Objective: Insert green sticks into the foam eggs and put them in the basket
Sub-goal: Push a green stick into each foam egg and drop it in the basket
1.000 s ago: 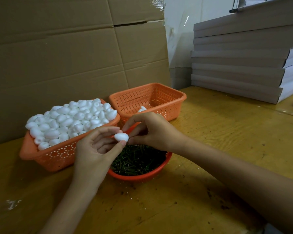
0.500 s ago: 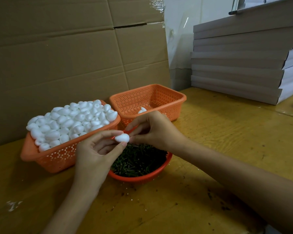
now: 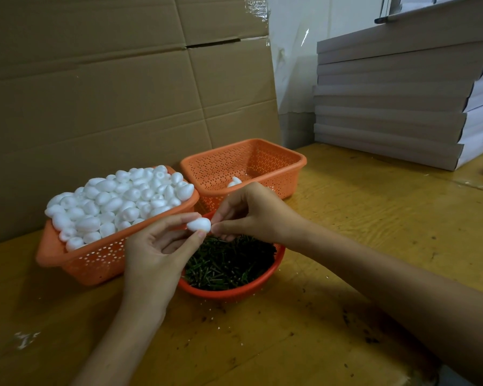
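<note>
Nearest, smooth white oval foam egg (image 3: pixel 198 224) is being pinched in fingertips of left hand (image 3: pixel 156 254), its tip nipped by curled fingers of right hand (image 3: pixel 251 213), over round red bowl (image 3: pixel 234 291) of thin green sticks (image 3: pixel 229 260). Behind: perforated orange basket (image 3: pixel 95 263) heaped w/ eggs (image 3: pixel 117 199); further, matching basket (image 3: pixel 262 162) w/ lone egg (image 3: pixel 234 181).

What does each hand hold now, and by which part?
The left hand pinches a foam egg by its middle, forefinger above, thumb below. The right hand pinches at the egg's right tip; any stick there is hidden.
</note>
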`<action>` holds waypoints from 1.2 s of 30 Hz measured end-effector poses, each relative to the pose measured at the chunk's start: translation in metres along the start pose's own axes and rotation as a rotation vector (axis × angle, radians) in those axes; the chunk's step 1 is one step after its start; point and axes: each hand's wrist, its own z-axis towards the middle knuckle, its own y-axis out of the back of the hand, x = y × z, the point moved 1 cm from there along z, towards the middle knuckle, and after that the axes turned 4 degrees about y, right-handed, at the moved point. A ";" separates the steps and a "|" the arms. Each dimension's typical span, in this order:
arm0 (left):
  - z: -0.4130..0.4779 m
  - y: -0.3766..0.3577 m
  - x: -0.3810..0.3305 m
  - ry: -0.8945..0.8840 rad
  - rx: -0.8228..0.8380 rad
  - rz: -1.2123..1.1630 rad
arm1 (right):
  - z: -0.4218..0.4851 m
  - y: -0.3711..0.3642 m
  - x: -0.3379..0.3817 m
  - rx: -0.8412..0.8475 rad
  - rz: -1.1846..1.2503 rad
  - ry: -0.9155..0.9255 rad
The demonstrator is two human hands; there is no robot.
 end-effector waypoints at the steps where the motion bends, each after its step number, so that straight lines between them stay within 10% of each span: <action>1: 0.001 0.000 0.000 -0.003 0.005 0.004 | 0.000 0.000 0.000 -0.002 0.004 0.000; 36: -0.002 -0.004 -0.009 -0.053 0.031 -0.050 | -0.003 -0.005 0.010 0.128 0.218 -0.073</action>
